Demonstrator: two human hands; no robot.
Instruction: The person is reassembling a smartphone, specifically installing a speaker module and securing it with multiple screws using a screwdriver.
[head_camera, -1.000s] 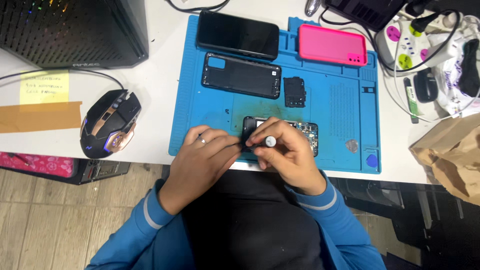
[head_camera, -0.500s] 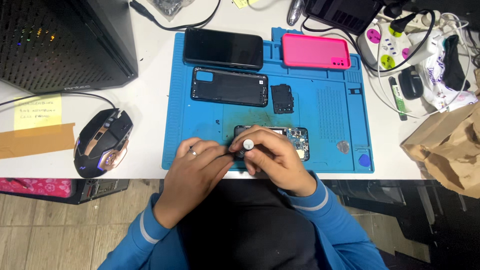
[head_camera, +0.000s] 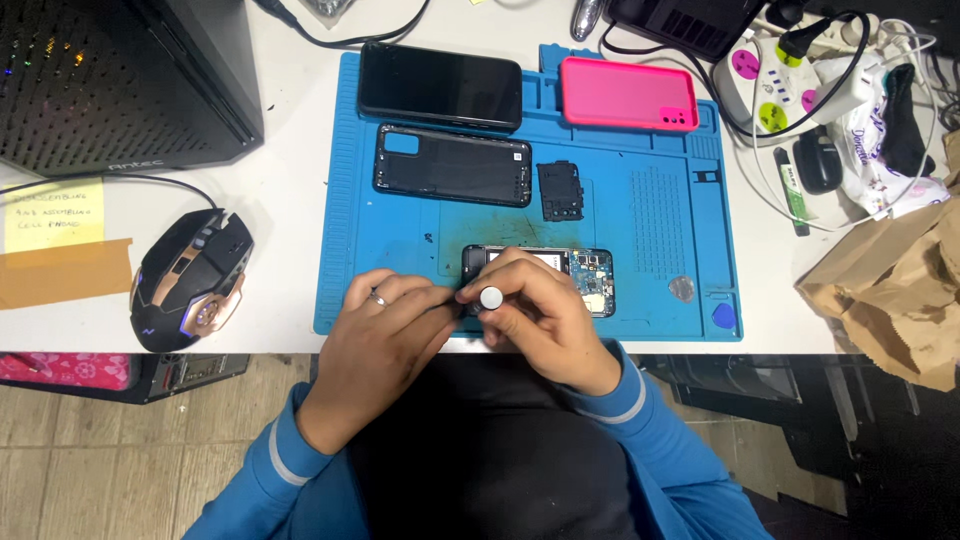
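Observation:
An opened phone (head_camera: 585, 276) with its circuit board showing lies at the near edge of a blue work mat (head_camera: 660, 215). My right hand (head_camera: 540, 320) grips a small screwdriver with a round silver cap (head_camera: 490, 297), held upright over the phone's left end. My left hand (head_camera: 385, 335), with a ring on one finger, pinches the phone's left edge right beside the screwdriver. The tool's tip is hidden by my fingers.
On the mat lie a black phone (head_camera: 440, 85), a black back frame (head_camera: 452, 165), a small black cover piece (head_camera: 560, 190), a pink case (head_camera: 628, 93) and two picks (head_camera: 722, 318). A gaming mouse (head_camera: 190, 280) sits left, a computer tower (head_camera: 115, 80) far left, a paper bag (head_camera: 890, 285) right.
The view has shifted slightly; both hands stay together at the phone's left end, with the screwdriver still upright in my right hand.

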